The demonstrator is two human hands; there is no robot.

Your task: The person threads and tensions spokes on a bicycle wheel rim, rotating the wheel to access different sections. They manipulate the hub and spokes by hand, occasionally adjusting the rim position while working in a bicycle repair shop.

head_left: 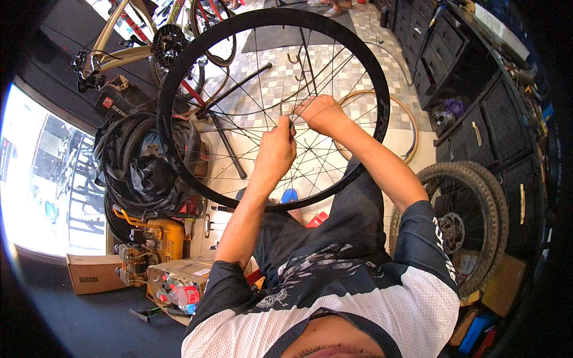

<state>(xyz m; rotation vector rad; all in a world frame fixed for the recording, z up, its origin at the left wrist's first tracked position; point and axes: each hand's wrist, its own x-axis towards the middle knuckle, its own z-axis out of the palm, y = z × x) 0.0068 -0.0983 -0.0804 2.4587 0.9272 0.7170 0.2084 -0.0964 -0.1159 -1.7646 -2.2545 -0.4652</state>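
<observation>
1. Across the person's lap lies the wheel [165, 113], its near rim over the thighs [358, 206] and its far rim reaching out above the tiled floor. It probably sits there so that the legs can bear the weight and both hands can meet at its middle.

2. Near the wheel's middle, the left hand [276, 149] has a narrow grip, closed around a small dark part [292, 126]. The fist stands thumb up, perhaps to steady that part among the thin spokes [256, 56].

3. Just beyond it, slightly right, the right hand [322, 114] bends its fingers in among the spokes. Whether its grip holds a spoke cannot be told, as the fingertips are too small to read. The bare forearm slants in from the right, likely to keep clear of the other hand.

4. To the left, tyres [128, 158] lie heaped beside a yellow tank [170, 238], seemingly gathered there to leave legroom.

5. On the right, two wheels [502, 209] lean close to the drawers [498, 128], probably for support.

6. Farther off, a tan ring [416, 132] lies flat on the floor, partly seen beyond the right forearm.
</observation>
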